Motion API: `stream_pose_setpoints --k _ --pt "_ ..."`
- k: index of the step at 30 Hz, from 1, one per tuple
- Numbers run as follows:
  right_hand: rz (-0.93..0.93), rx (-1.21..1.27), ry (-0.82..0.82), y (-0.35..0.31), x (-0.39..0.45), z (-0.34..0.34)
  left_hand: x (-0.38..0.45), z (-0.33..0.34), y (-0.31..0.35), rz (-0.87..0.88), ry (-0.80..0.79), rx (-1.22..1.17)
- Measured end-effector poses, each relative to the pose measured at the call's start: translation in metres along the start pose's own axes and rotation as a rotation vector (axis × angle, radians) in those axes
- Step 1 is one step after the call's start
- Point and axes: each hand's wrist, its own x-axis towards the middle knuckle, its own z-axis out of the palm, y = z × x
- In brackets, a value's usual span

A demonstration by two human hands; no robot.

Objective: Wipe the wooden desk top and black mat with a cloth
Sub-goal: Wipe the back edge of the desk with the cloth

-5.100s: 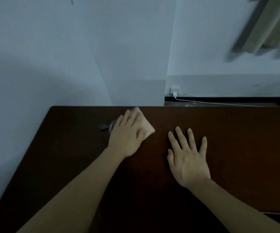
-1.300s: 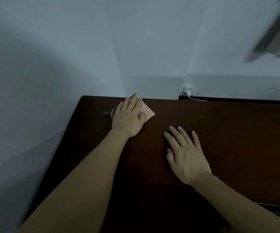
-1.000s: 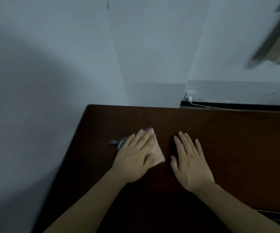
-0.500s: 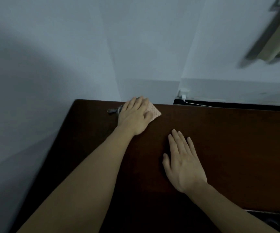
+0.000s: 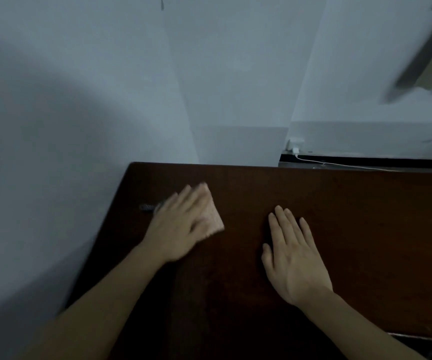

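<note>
Left hand (image 5: 181, 227) flat on pink cloth (image 5: 213, 219), fingers straight, pressing it to desk (image 5: 365, 216) near far-left corner. Right hand (image 5: 294, 258) flat, empty, just beside. Unwiped wood lies rightward; black mat not identifiable.

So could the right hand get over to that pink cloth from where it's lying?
Probably yes. The right hand lies flat on the desk, with only bare wood between it and the cloth, though the left hand covers most of it.
</note>
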Motion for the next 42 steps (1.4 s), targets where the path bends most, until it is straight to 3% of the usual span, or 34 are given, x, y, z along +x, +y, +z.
stream_pose_setpoints --k 5,8,11,15,18,20,22,27,32,36,42 --pt "0.003 0.016 0.020 0.001 0.001 -0.002 0.073 -0.001 -0.023 -0.326 0.070 -0.056" --pt "-0.009 0.033 0.003 0.002 0.003 -0.001 0.077 -0.003 -0.013 -0.380 0.080 -0.094" --pt "-0.011 0.023 -0.019 0.000 0.003 -0.005 0.037 -0.002 0.014 -0.289 0.053 -0.071" --pt "0.031 -0.032 -0.068 -0.001 0.004 -0.009 -0.048 0.005 0.044 0.004 -0.033 -0.081" --pt "0.054 -0.049 -0.063 -0.006 0.015 -0.022 -0.081 0.003 0.033 0.215 -0.111 -0.042" --pt "0.049 0.023 -0.084 -0.017 0.030 -0.031 -0.075 -0.001 0.016 0.248 -0.126 -0.045" --pt "-0.008 0.091 -0.099 -0.032 0.042 -0.029 -0.052 0.000 -0.003 0.167 -0.083 -0.042" --pt "-0.037 -0.018 -0.117 -0.053 0.047 -0.001 0.018 0.004 -0.050 -0.261 0.064 -0.034" --pt "-0.043 -0.020 -0.100 -0.052 0.046 -0.004 0.047 -0.004 -0.061 -0.365 0.054 -0.097" --pt "-0.035 -0.033 -0.107 -0.053 0.045 -0.004 0.015 -0.002 -0.039 -0.272 0.056 -0.074" --pt "-0.030 -0.051 -0.107 -0.054 0.045 0.000 -0.061 0.005 -0.012 0.089 -0.035 -0.050"
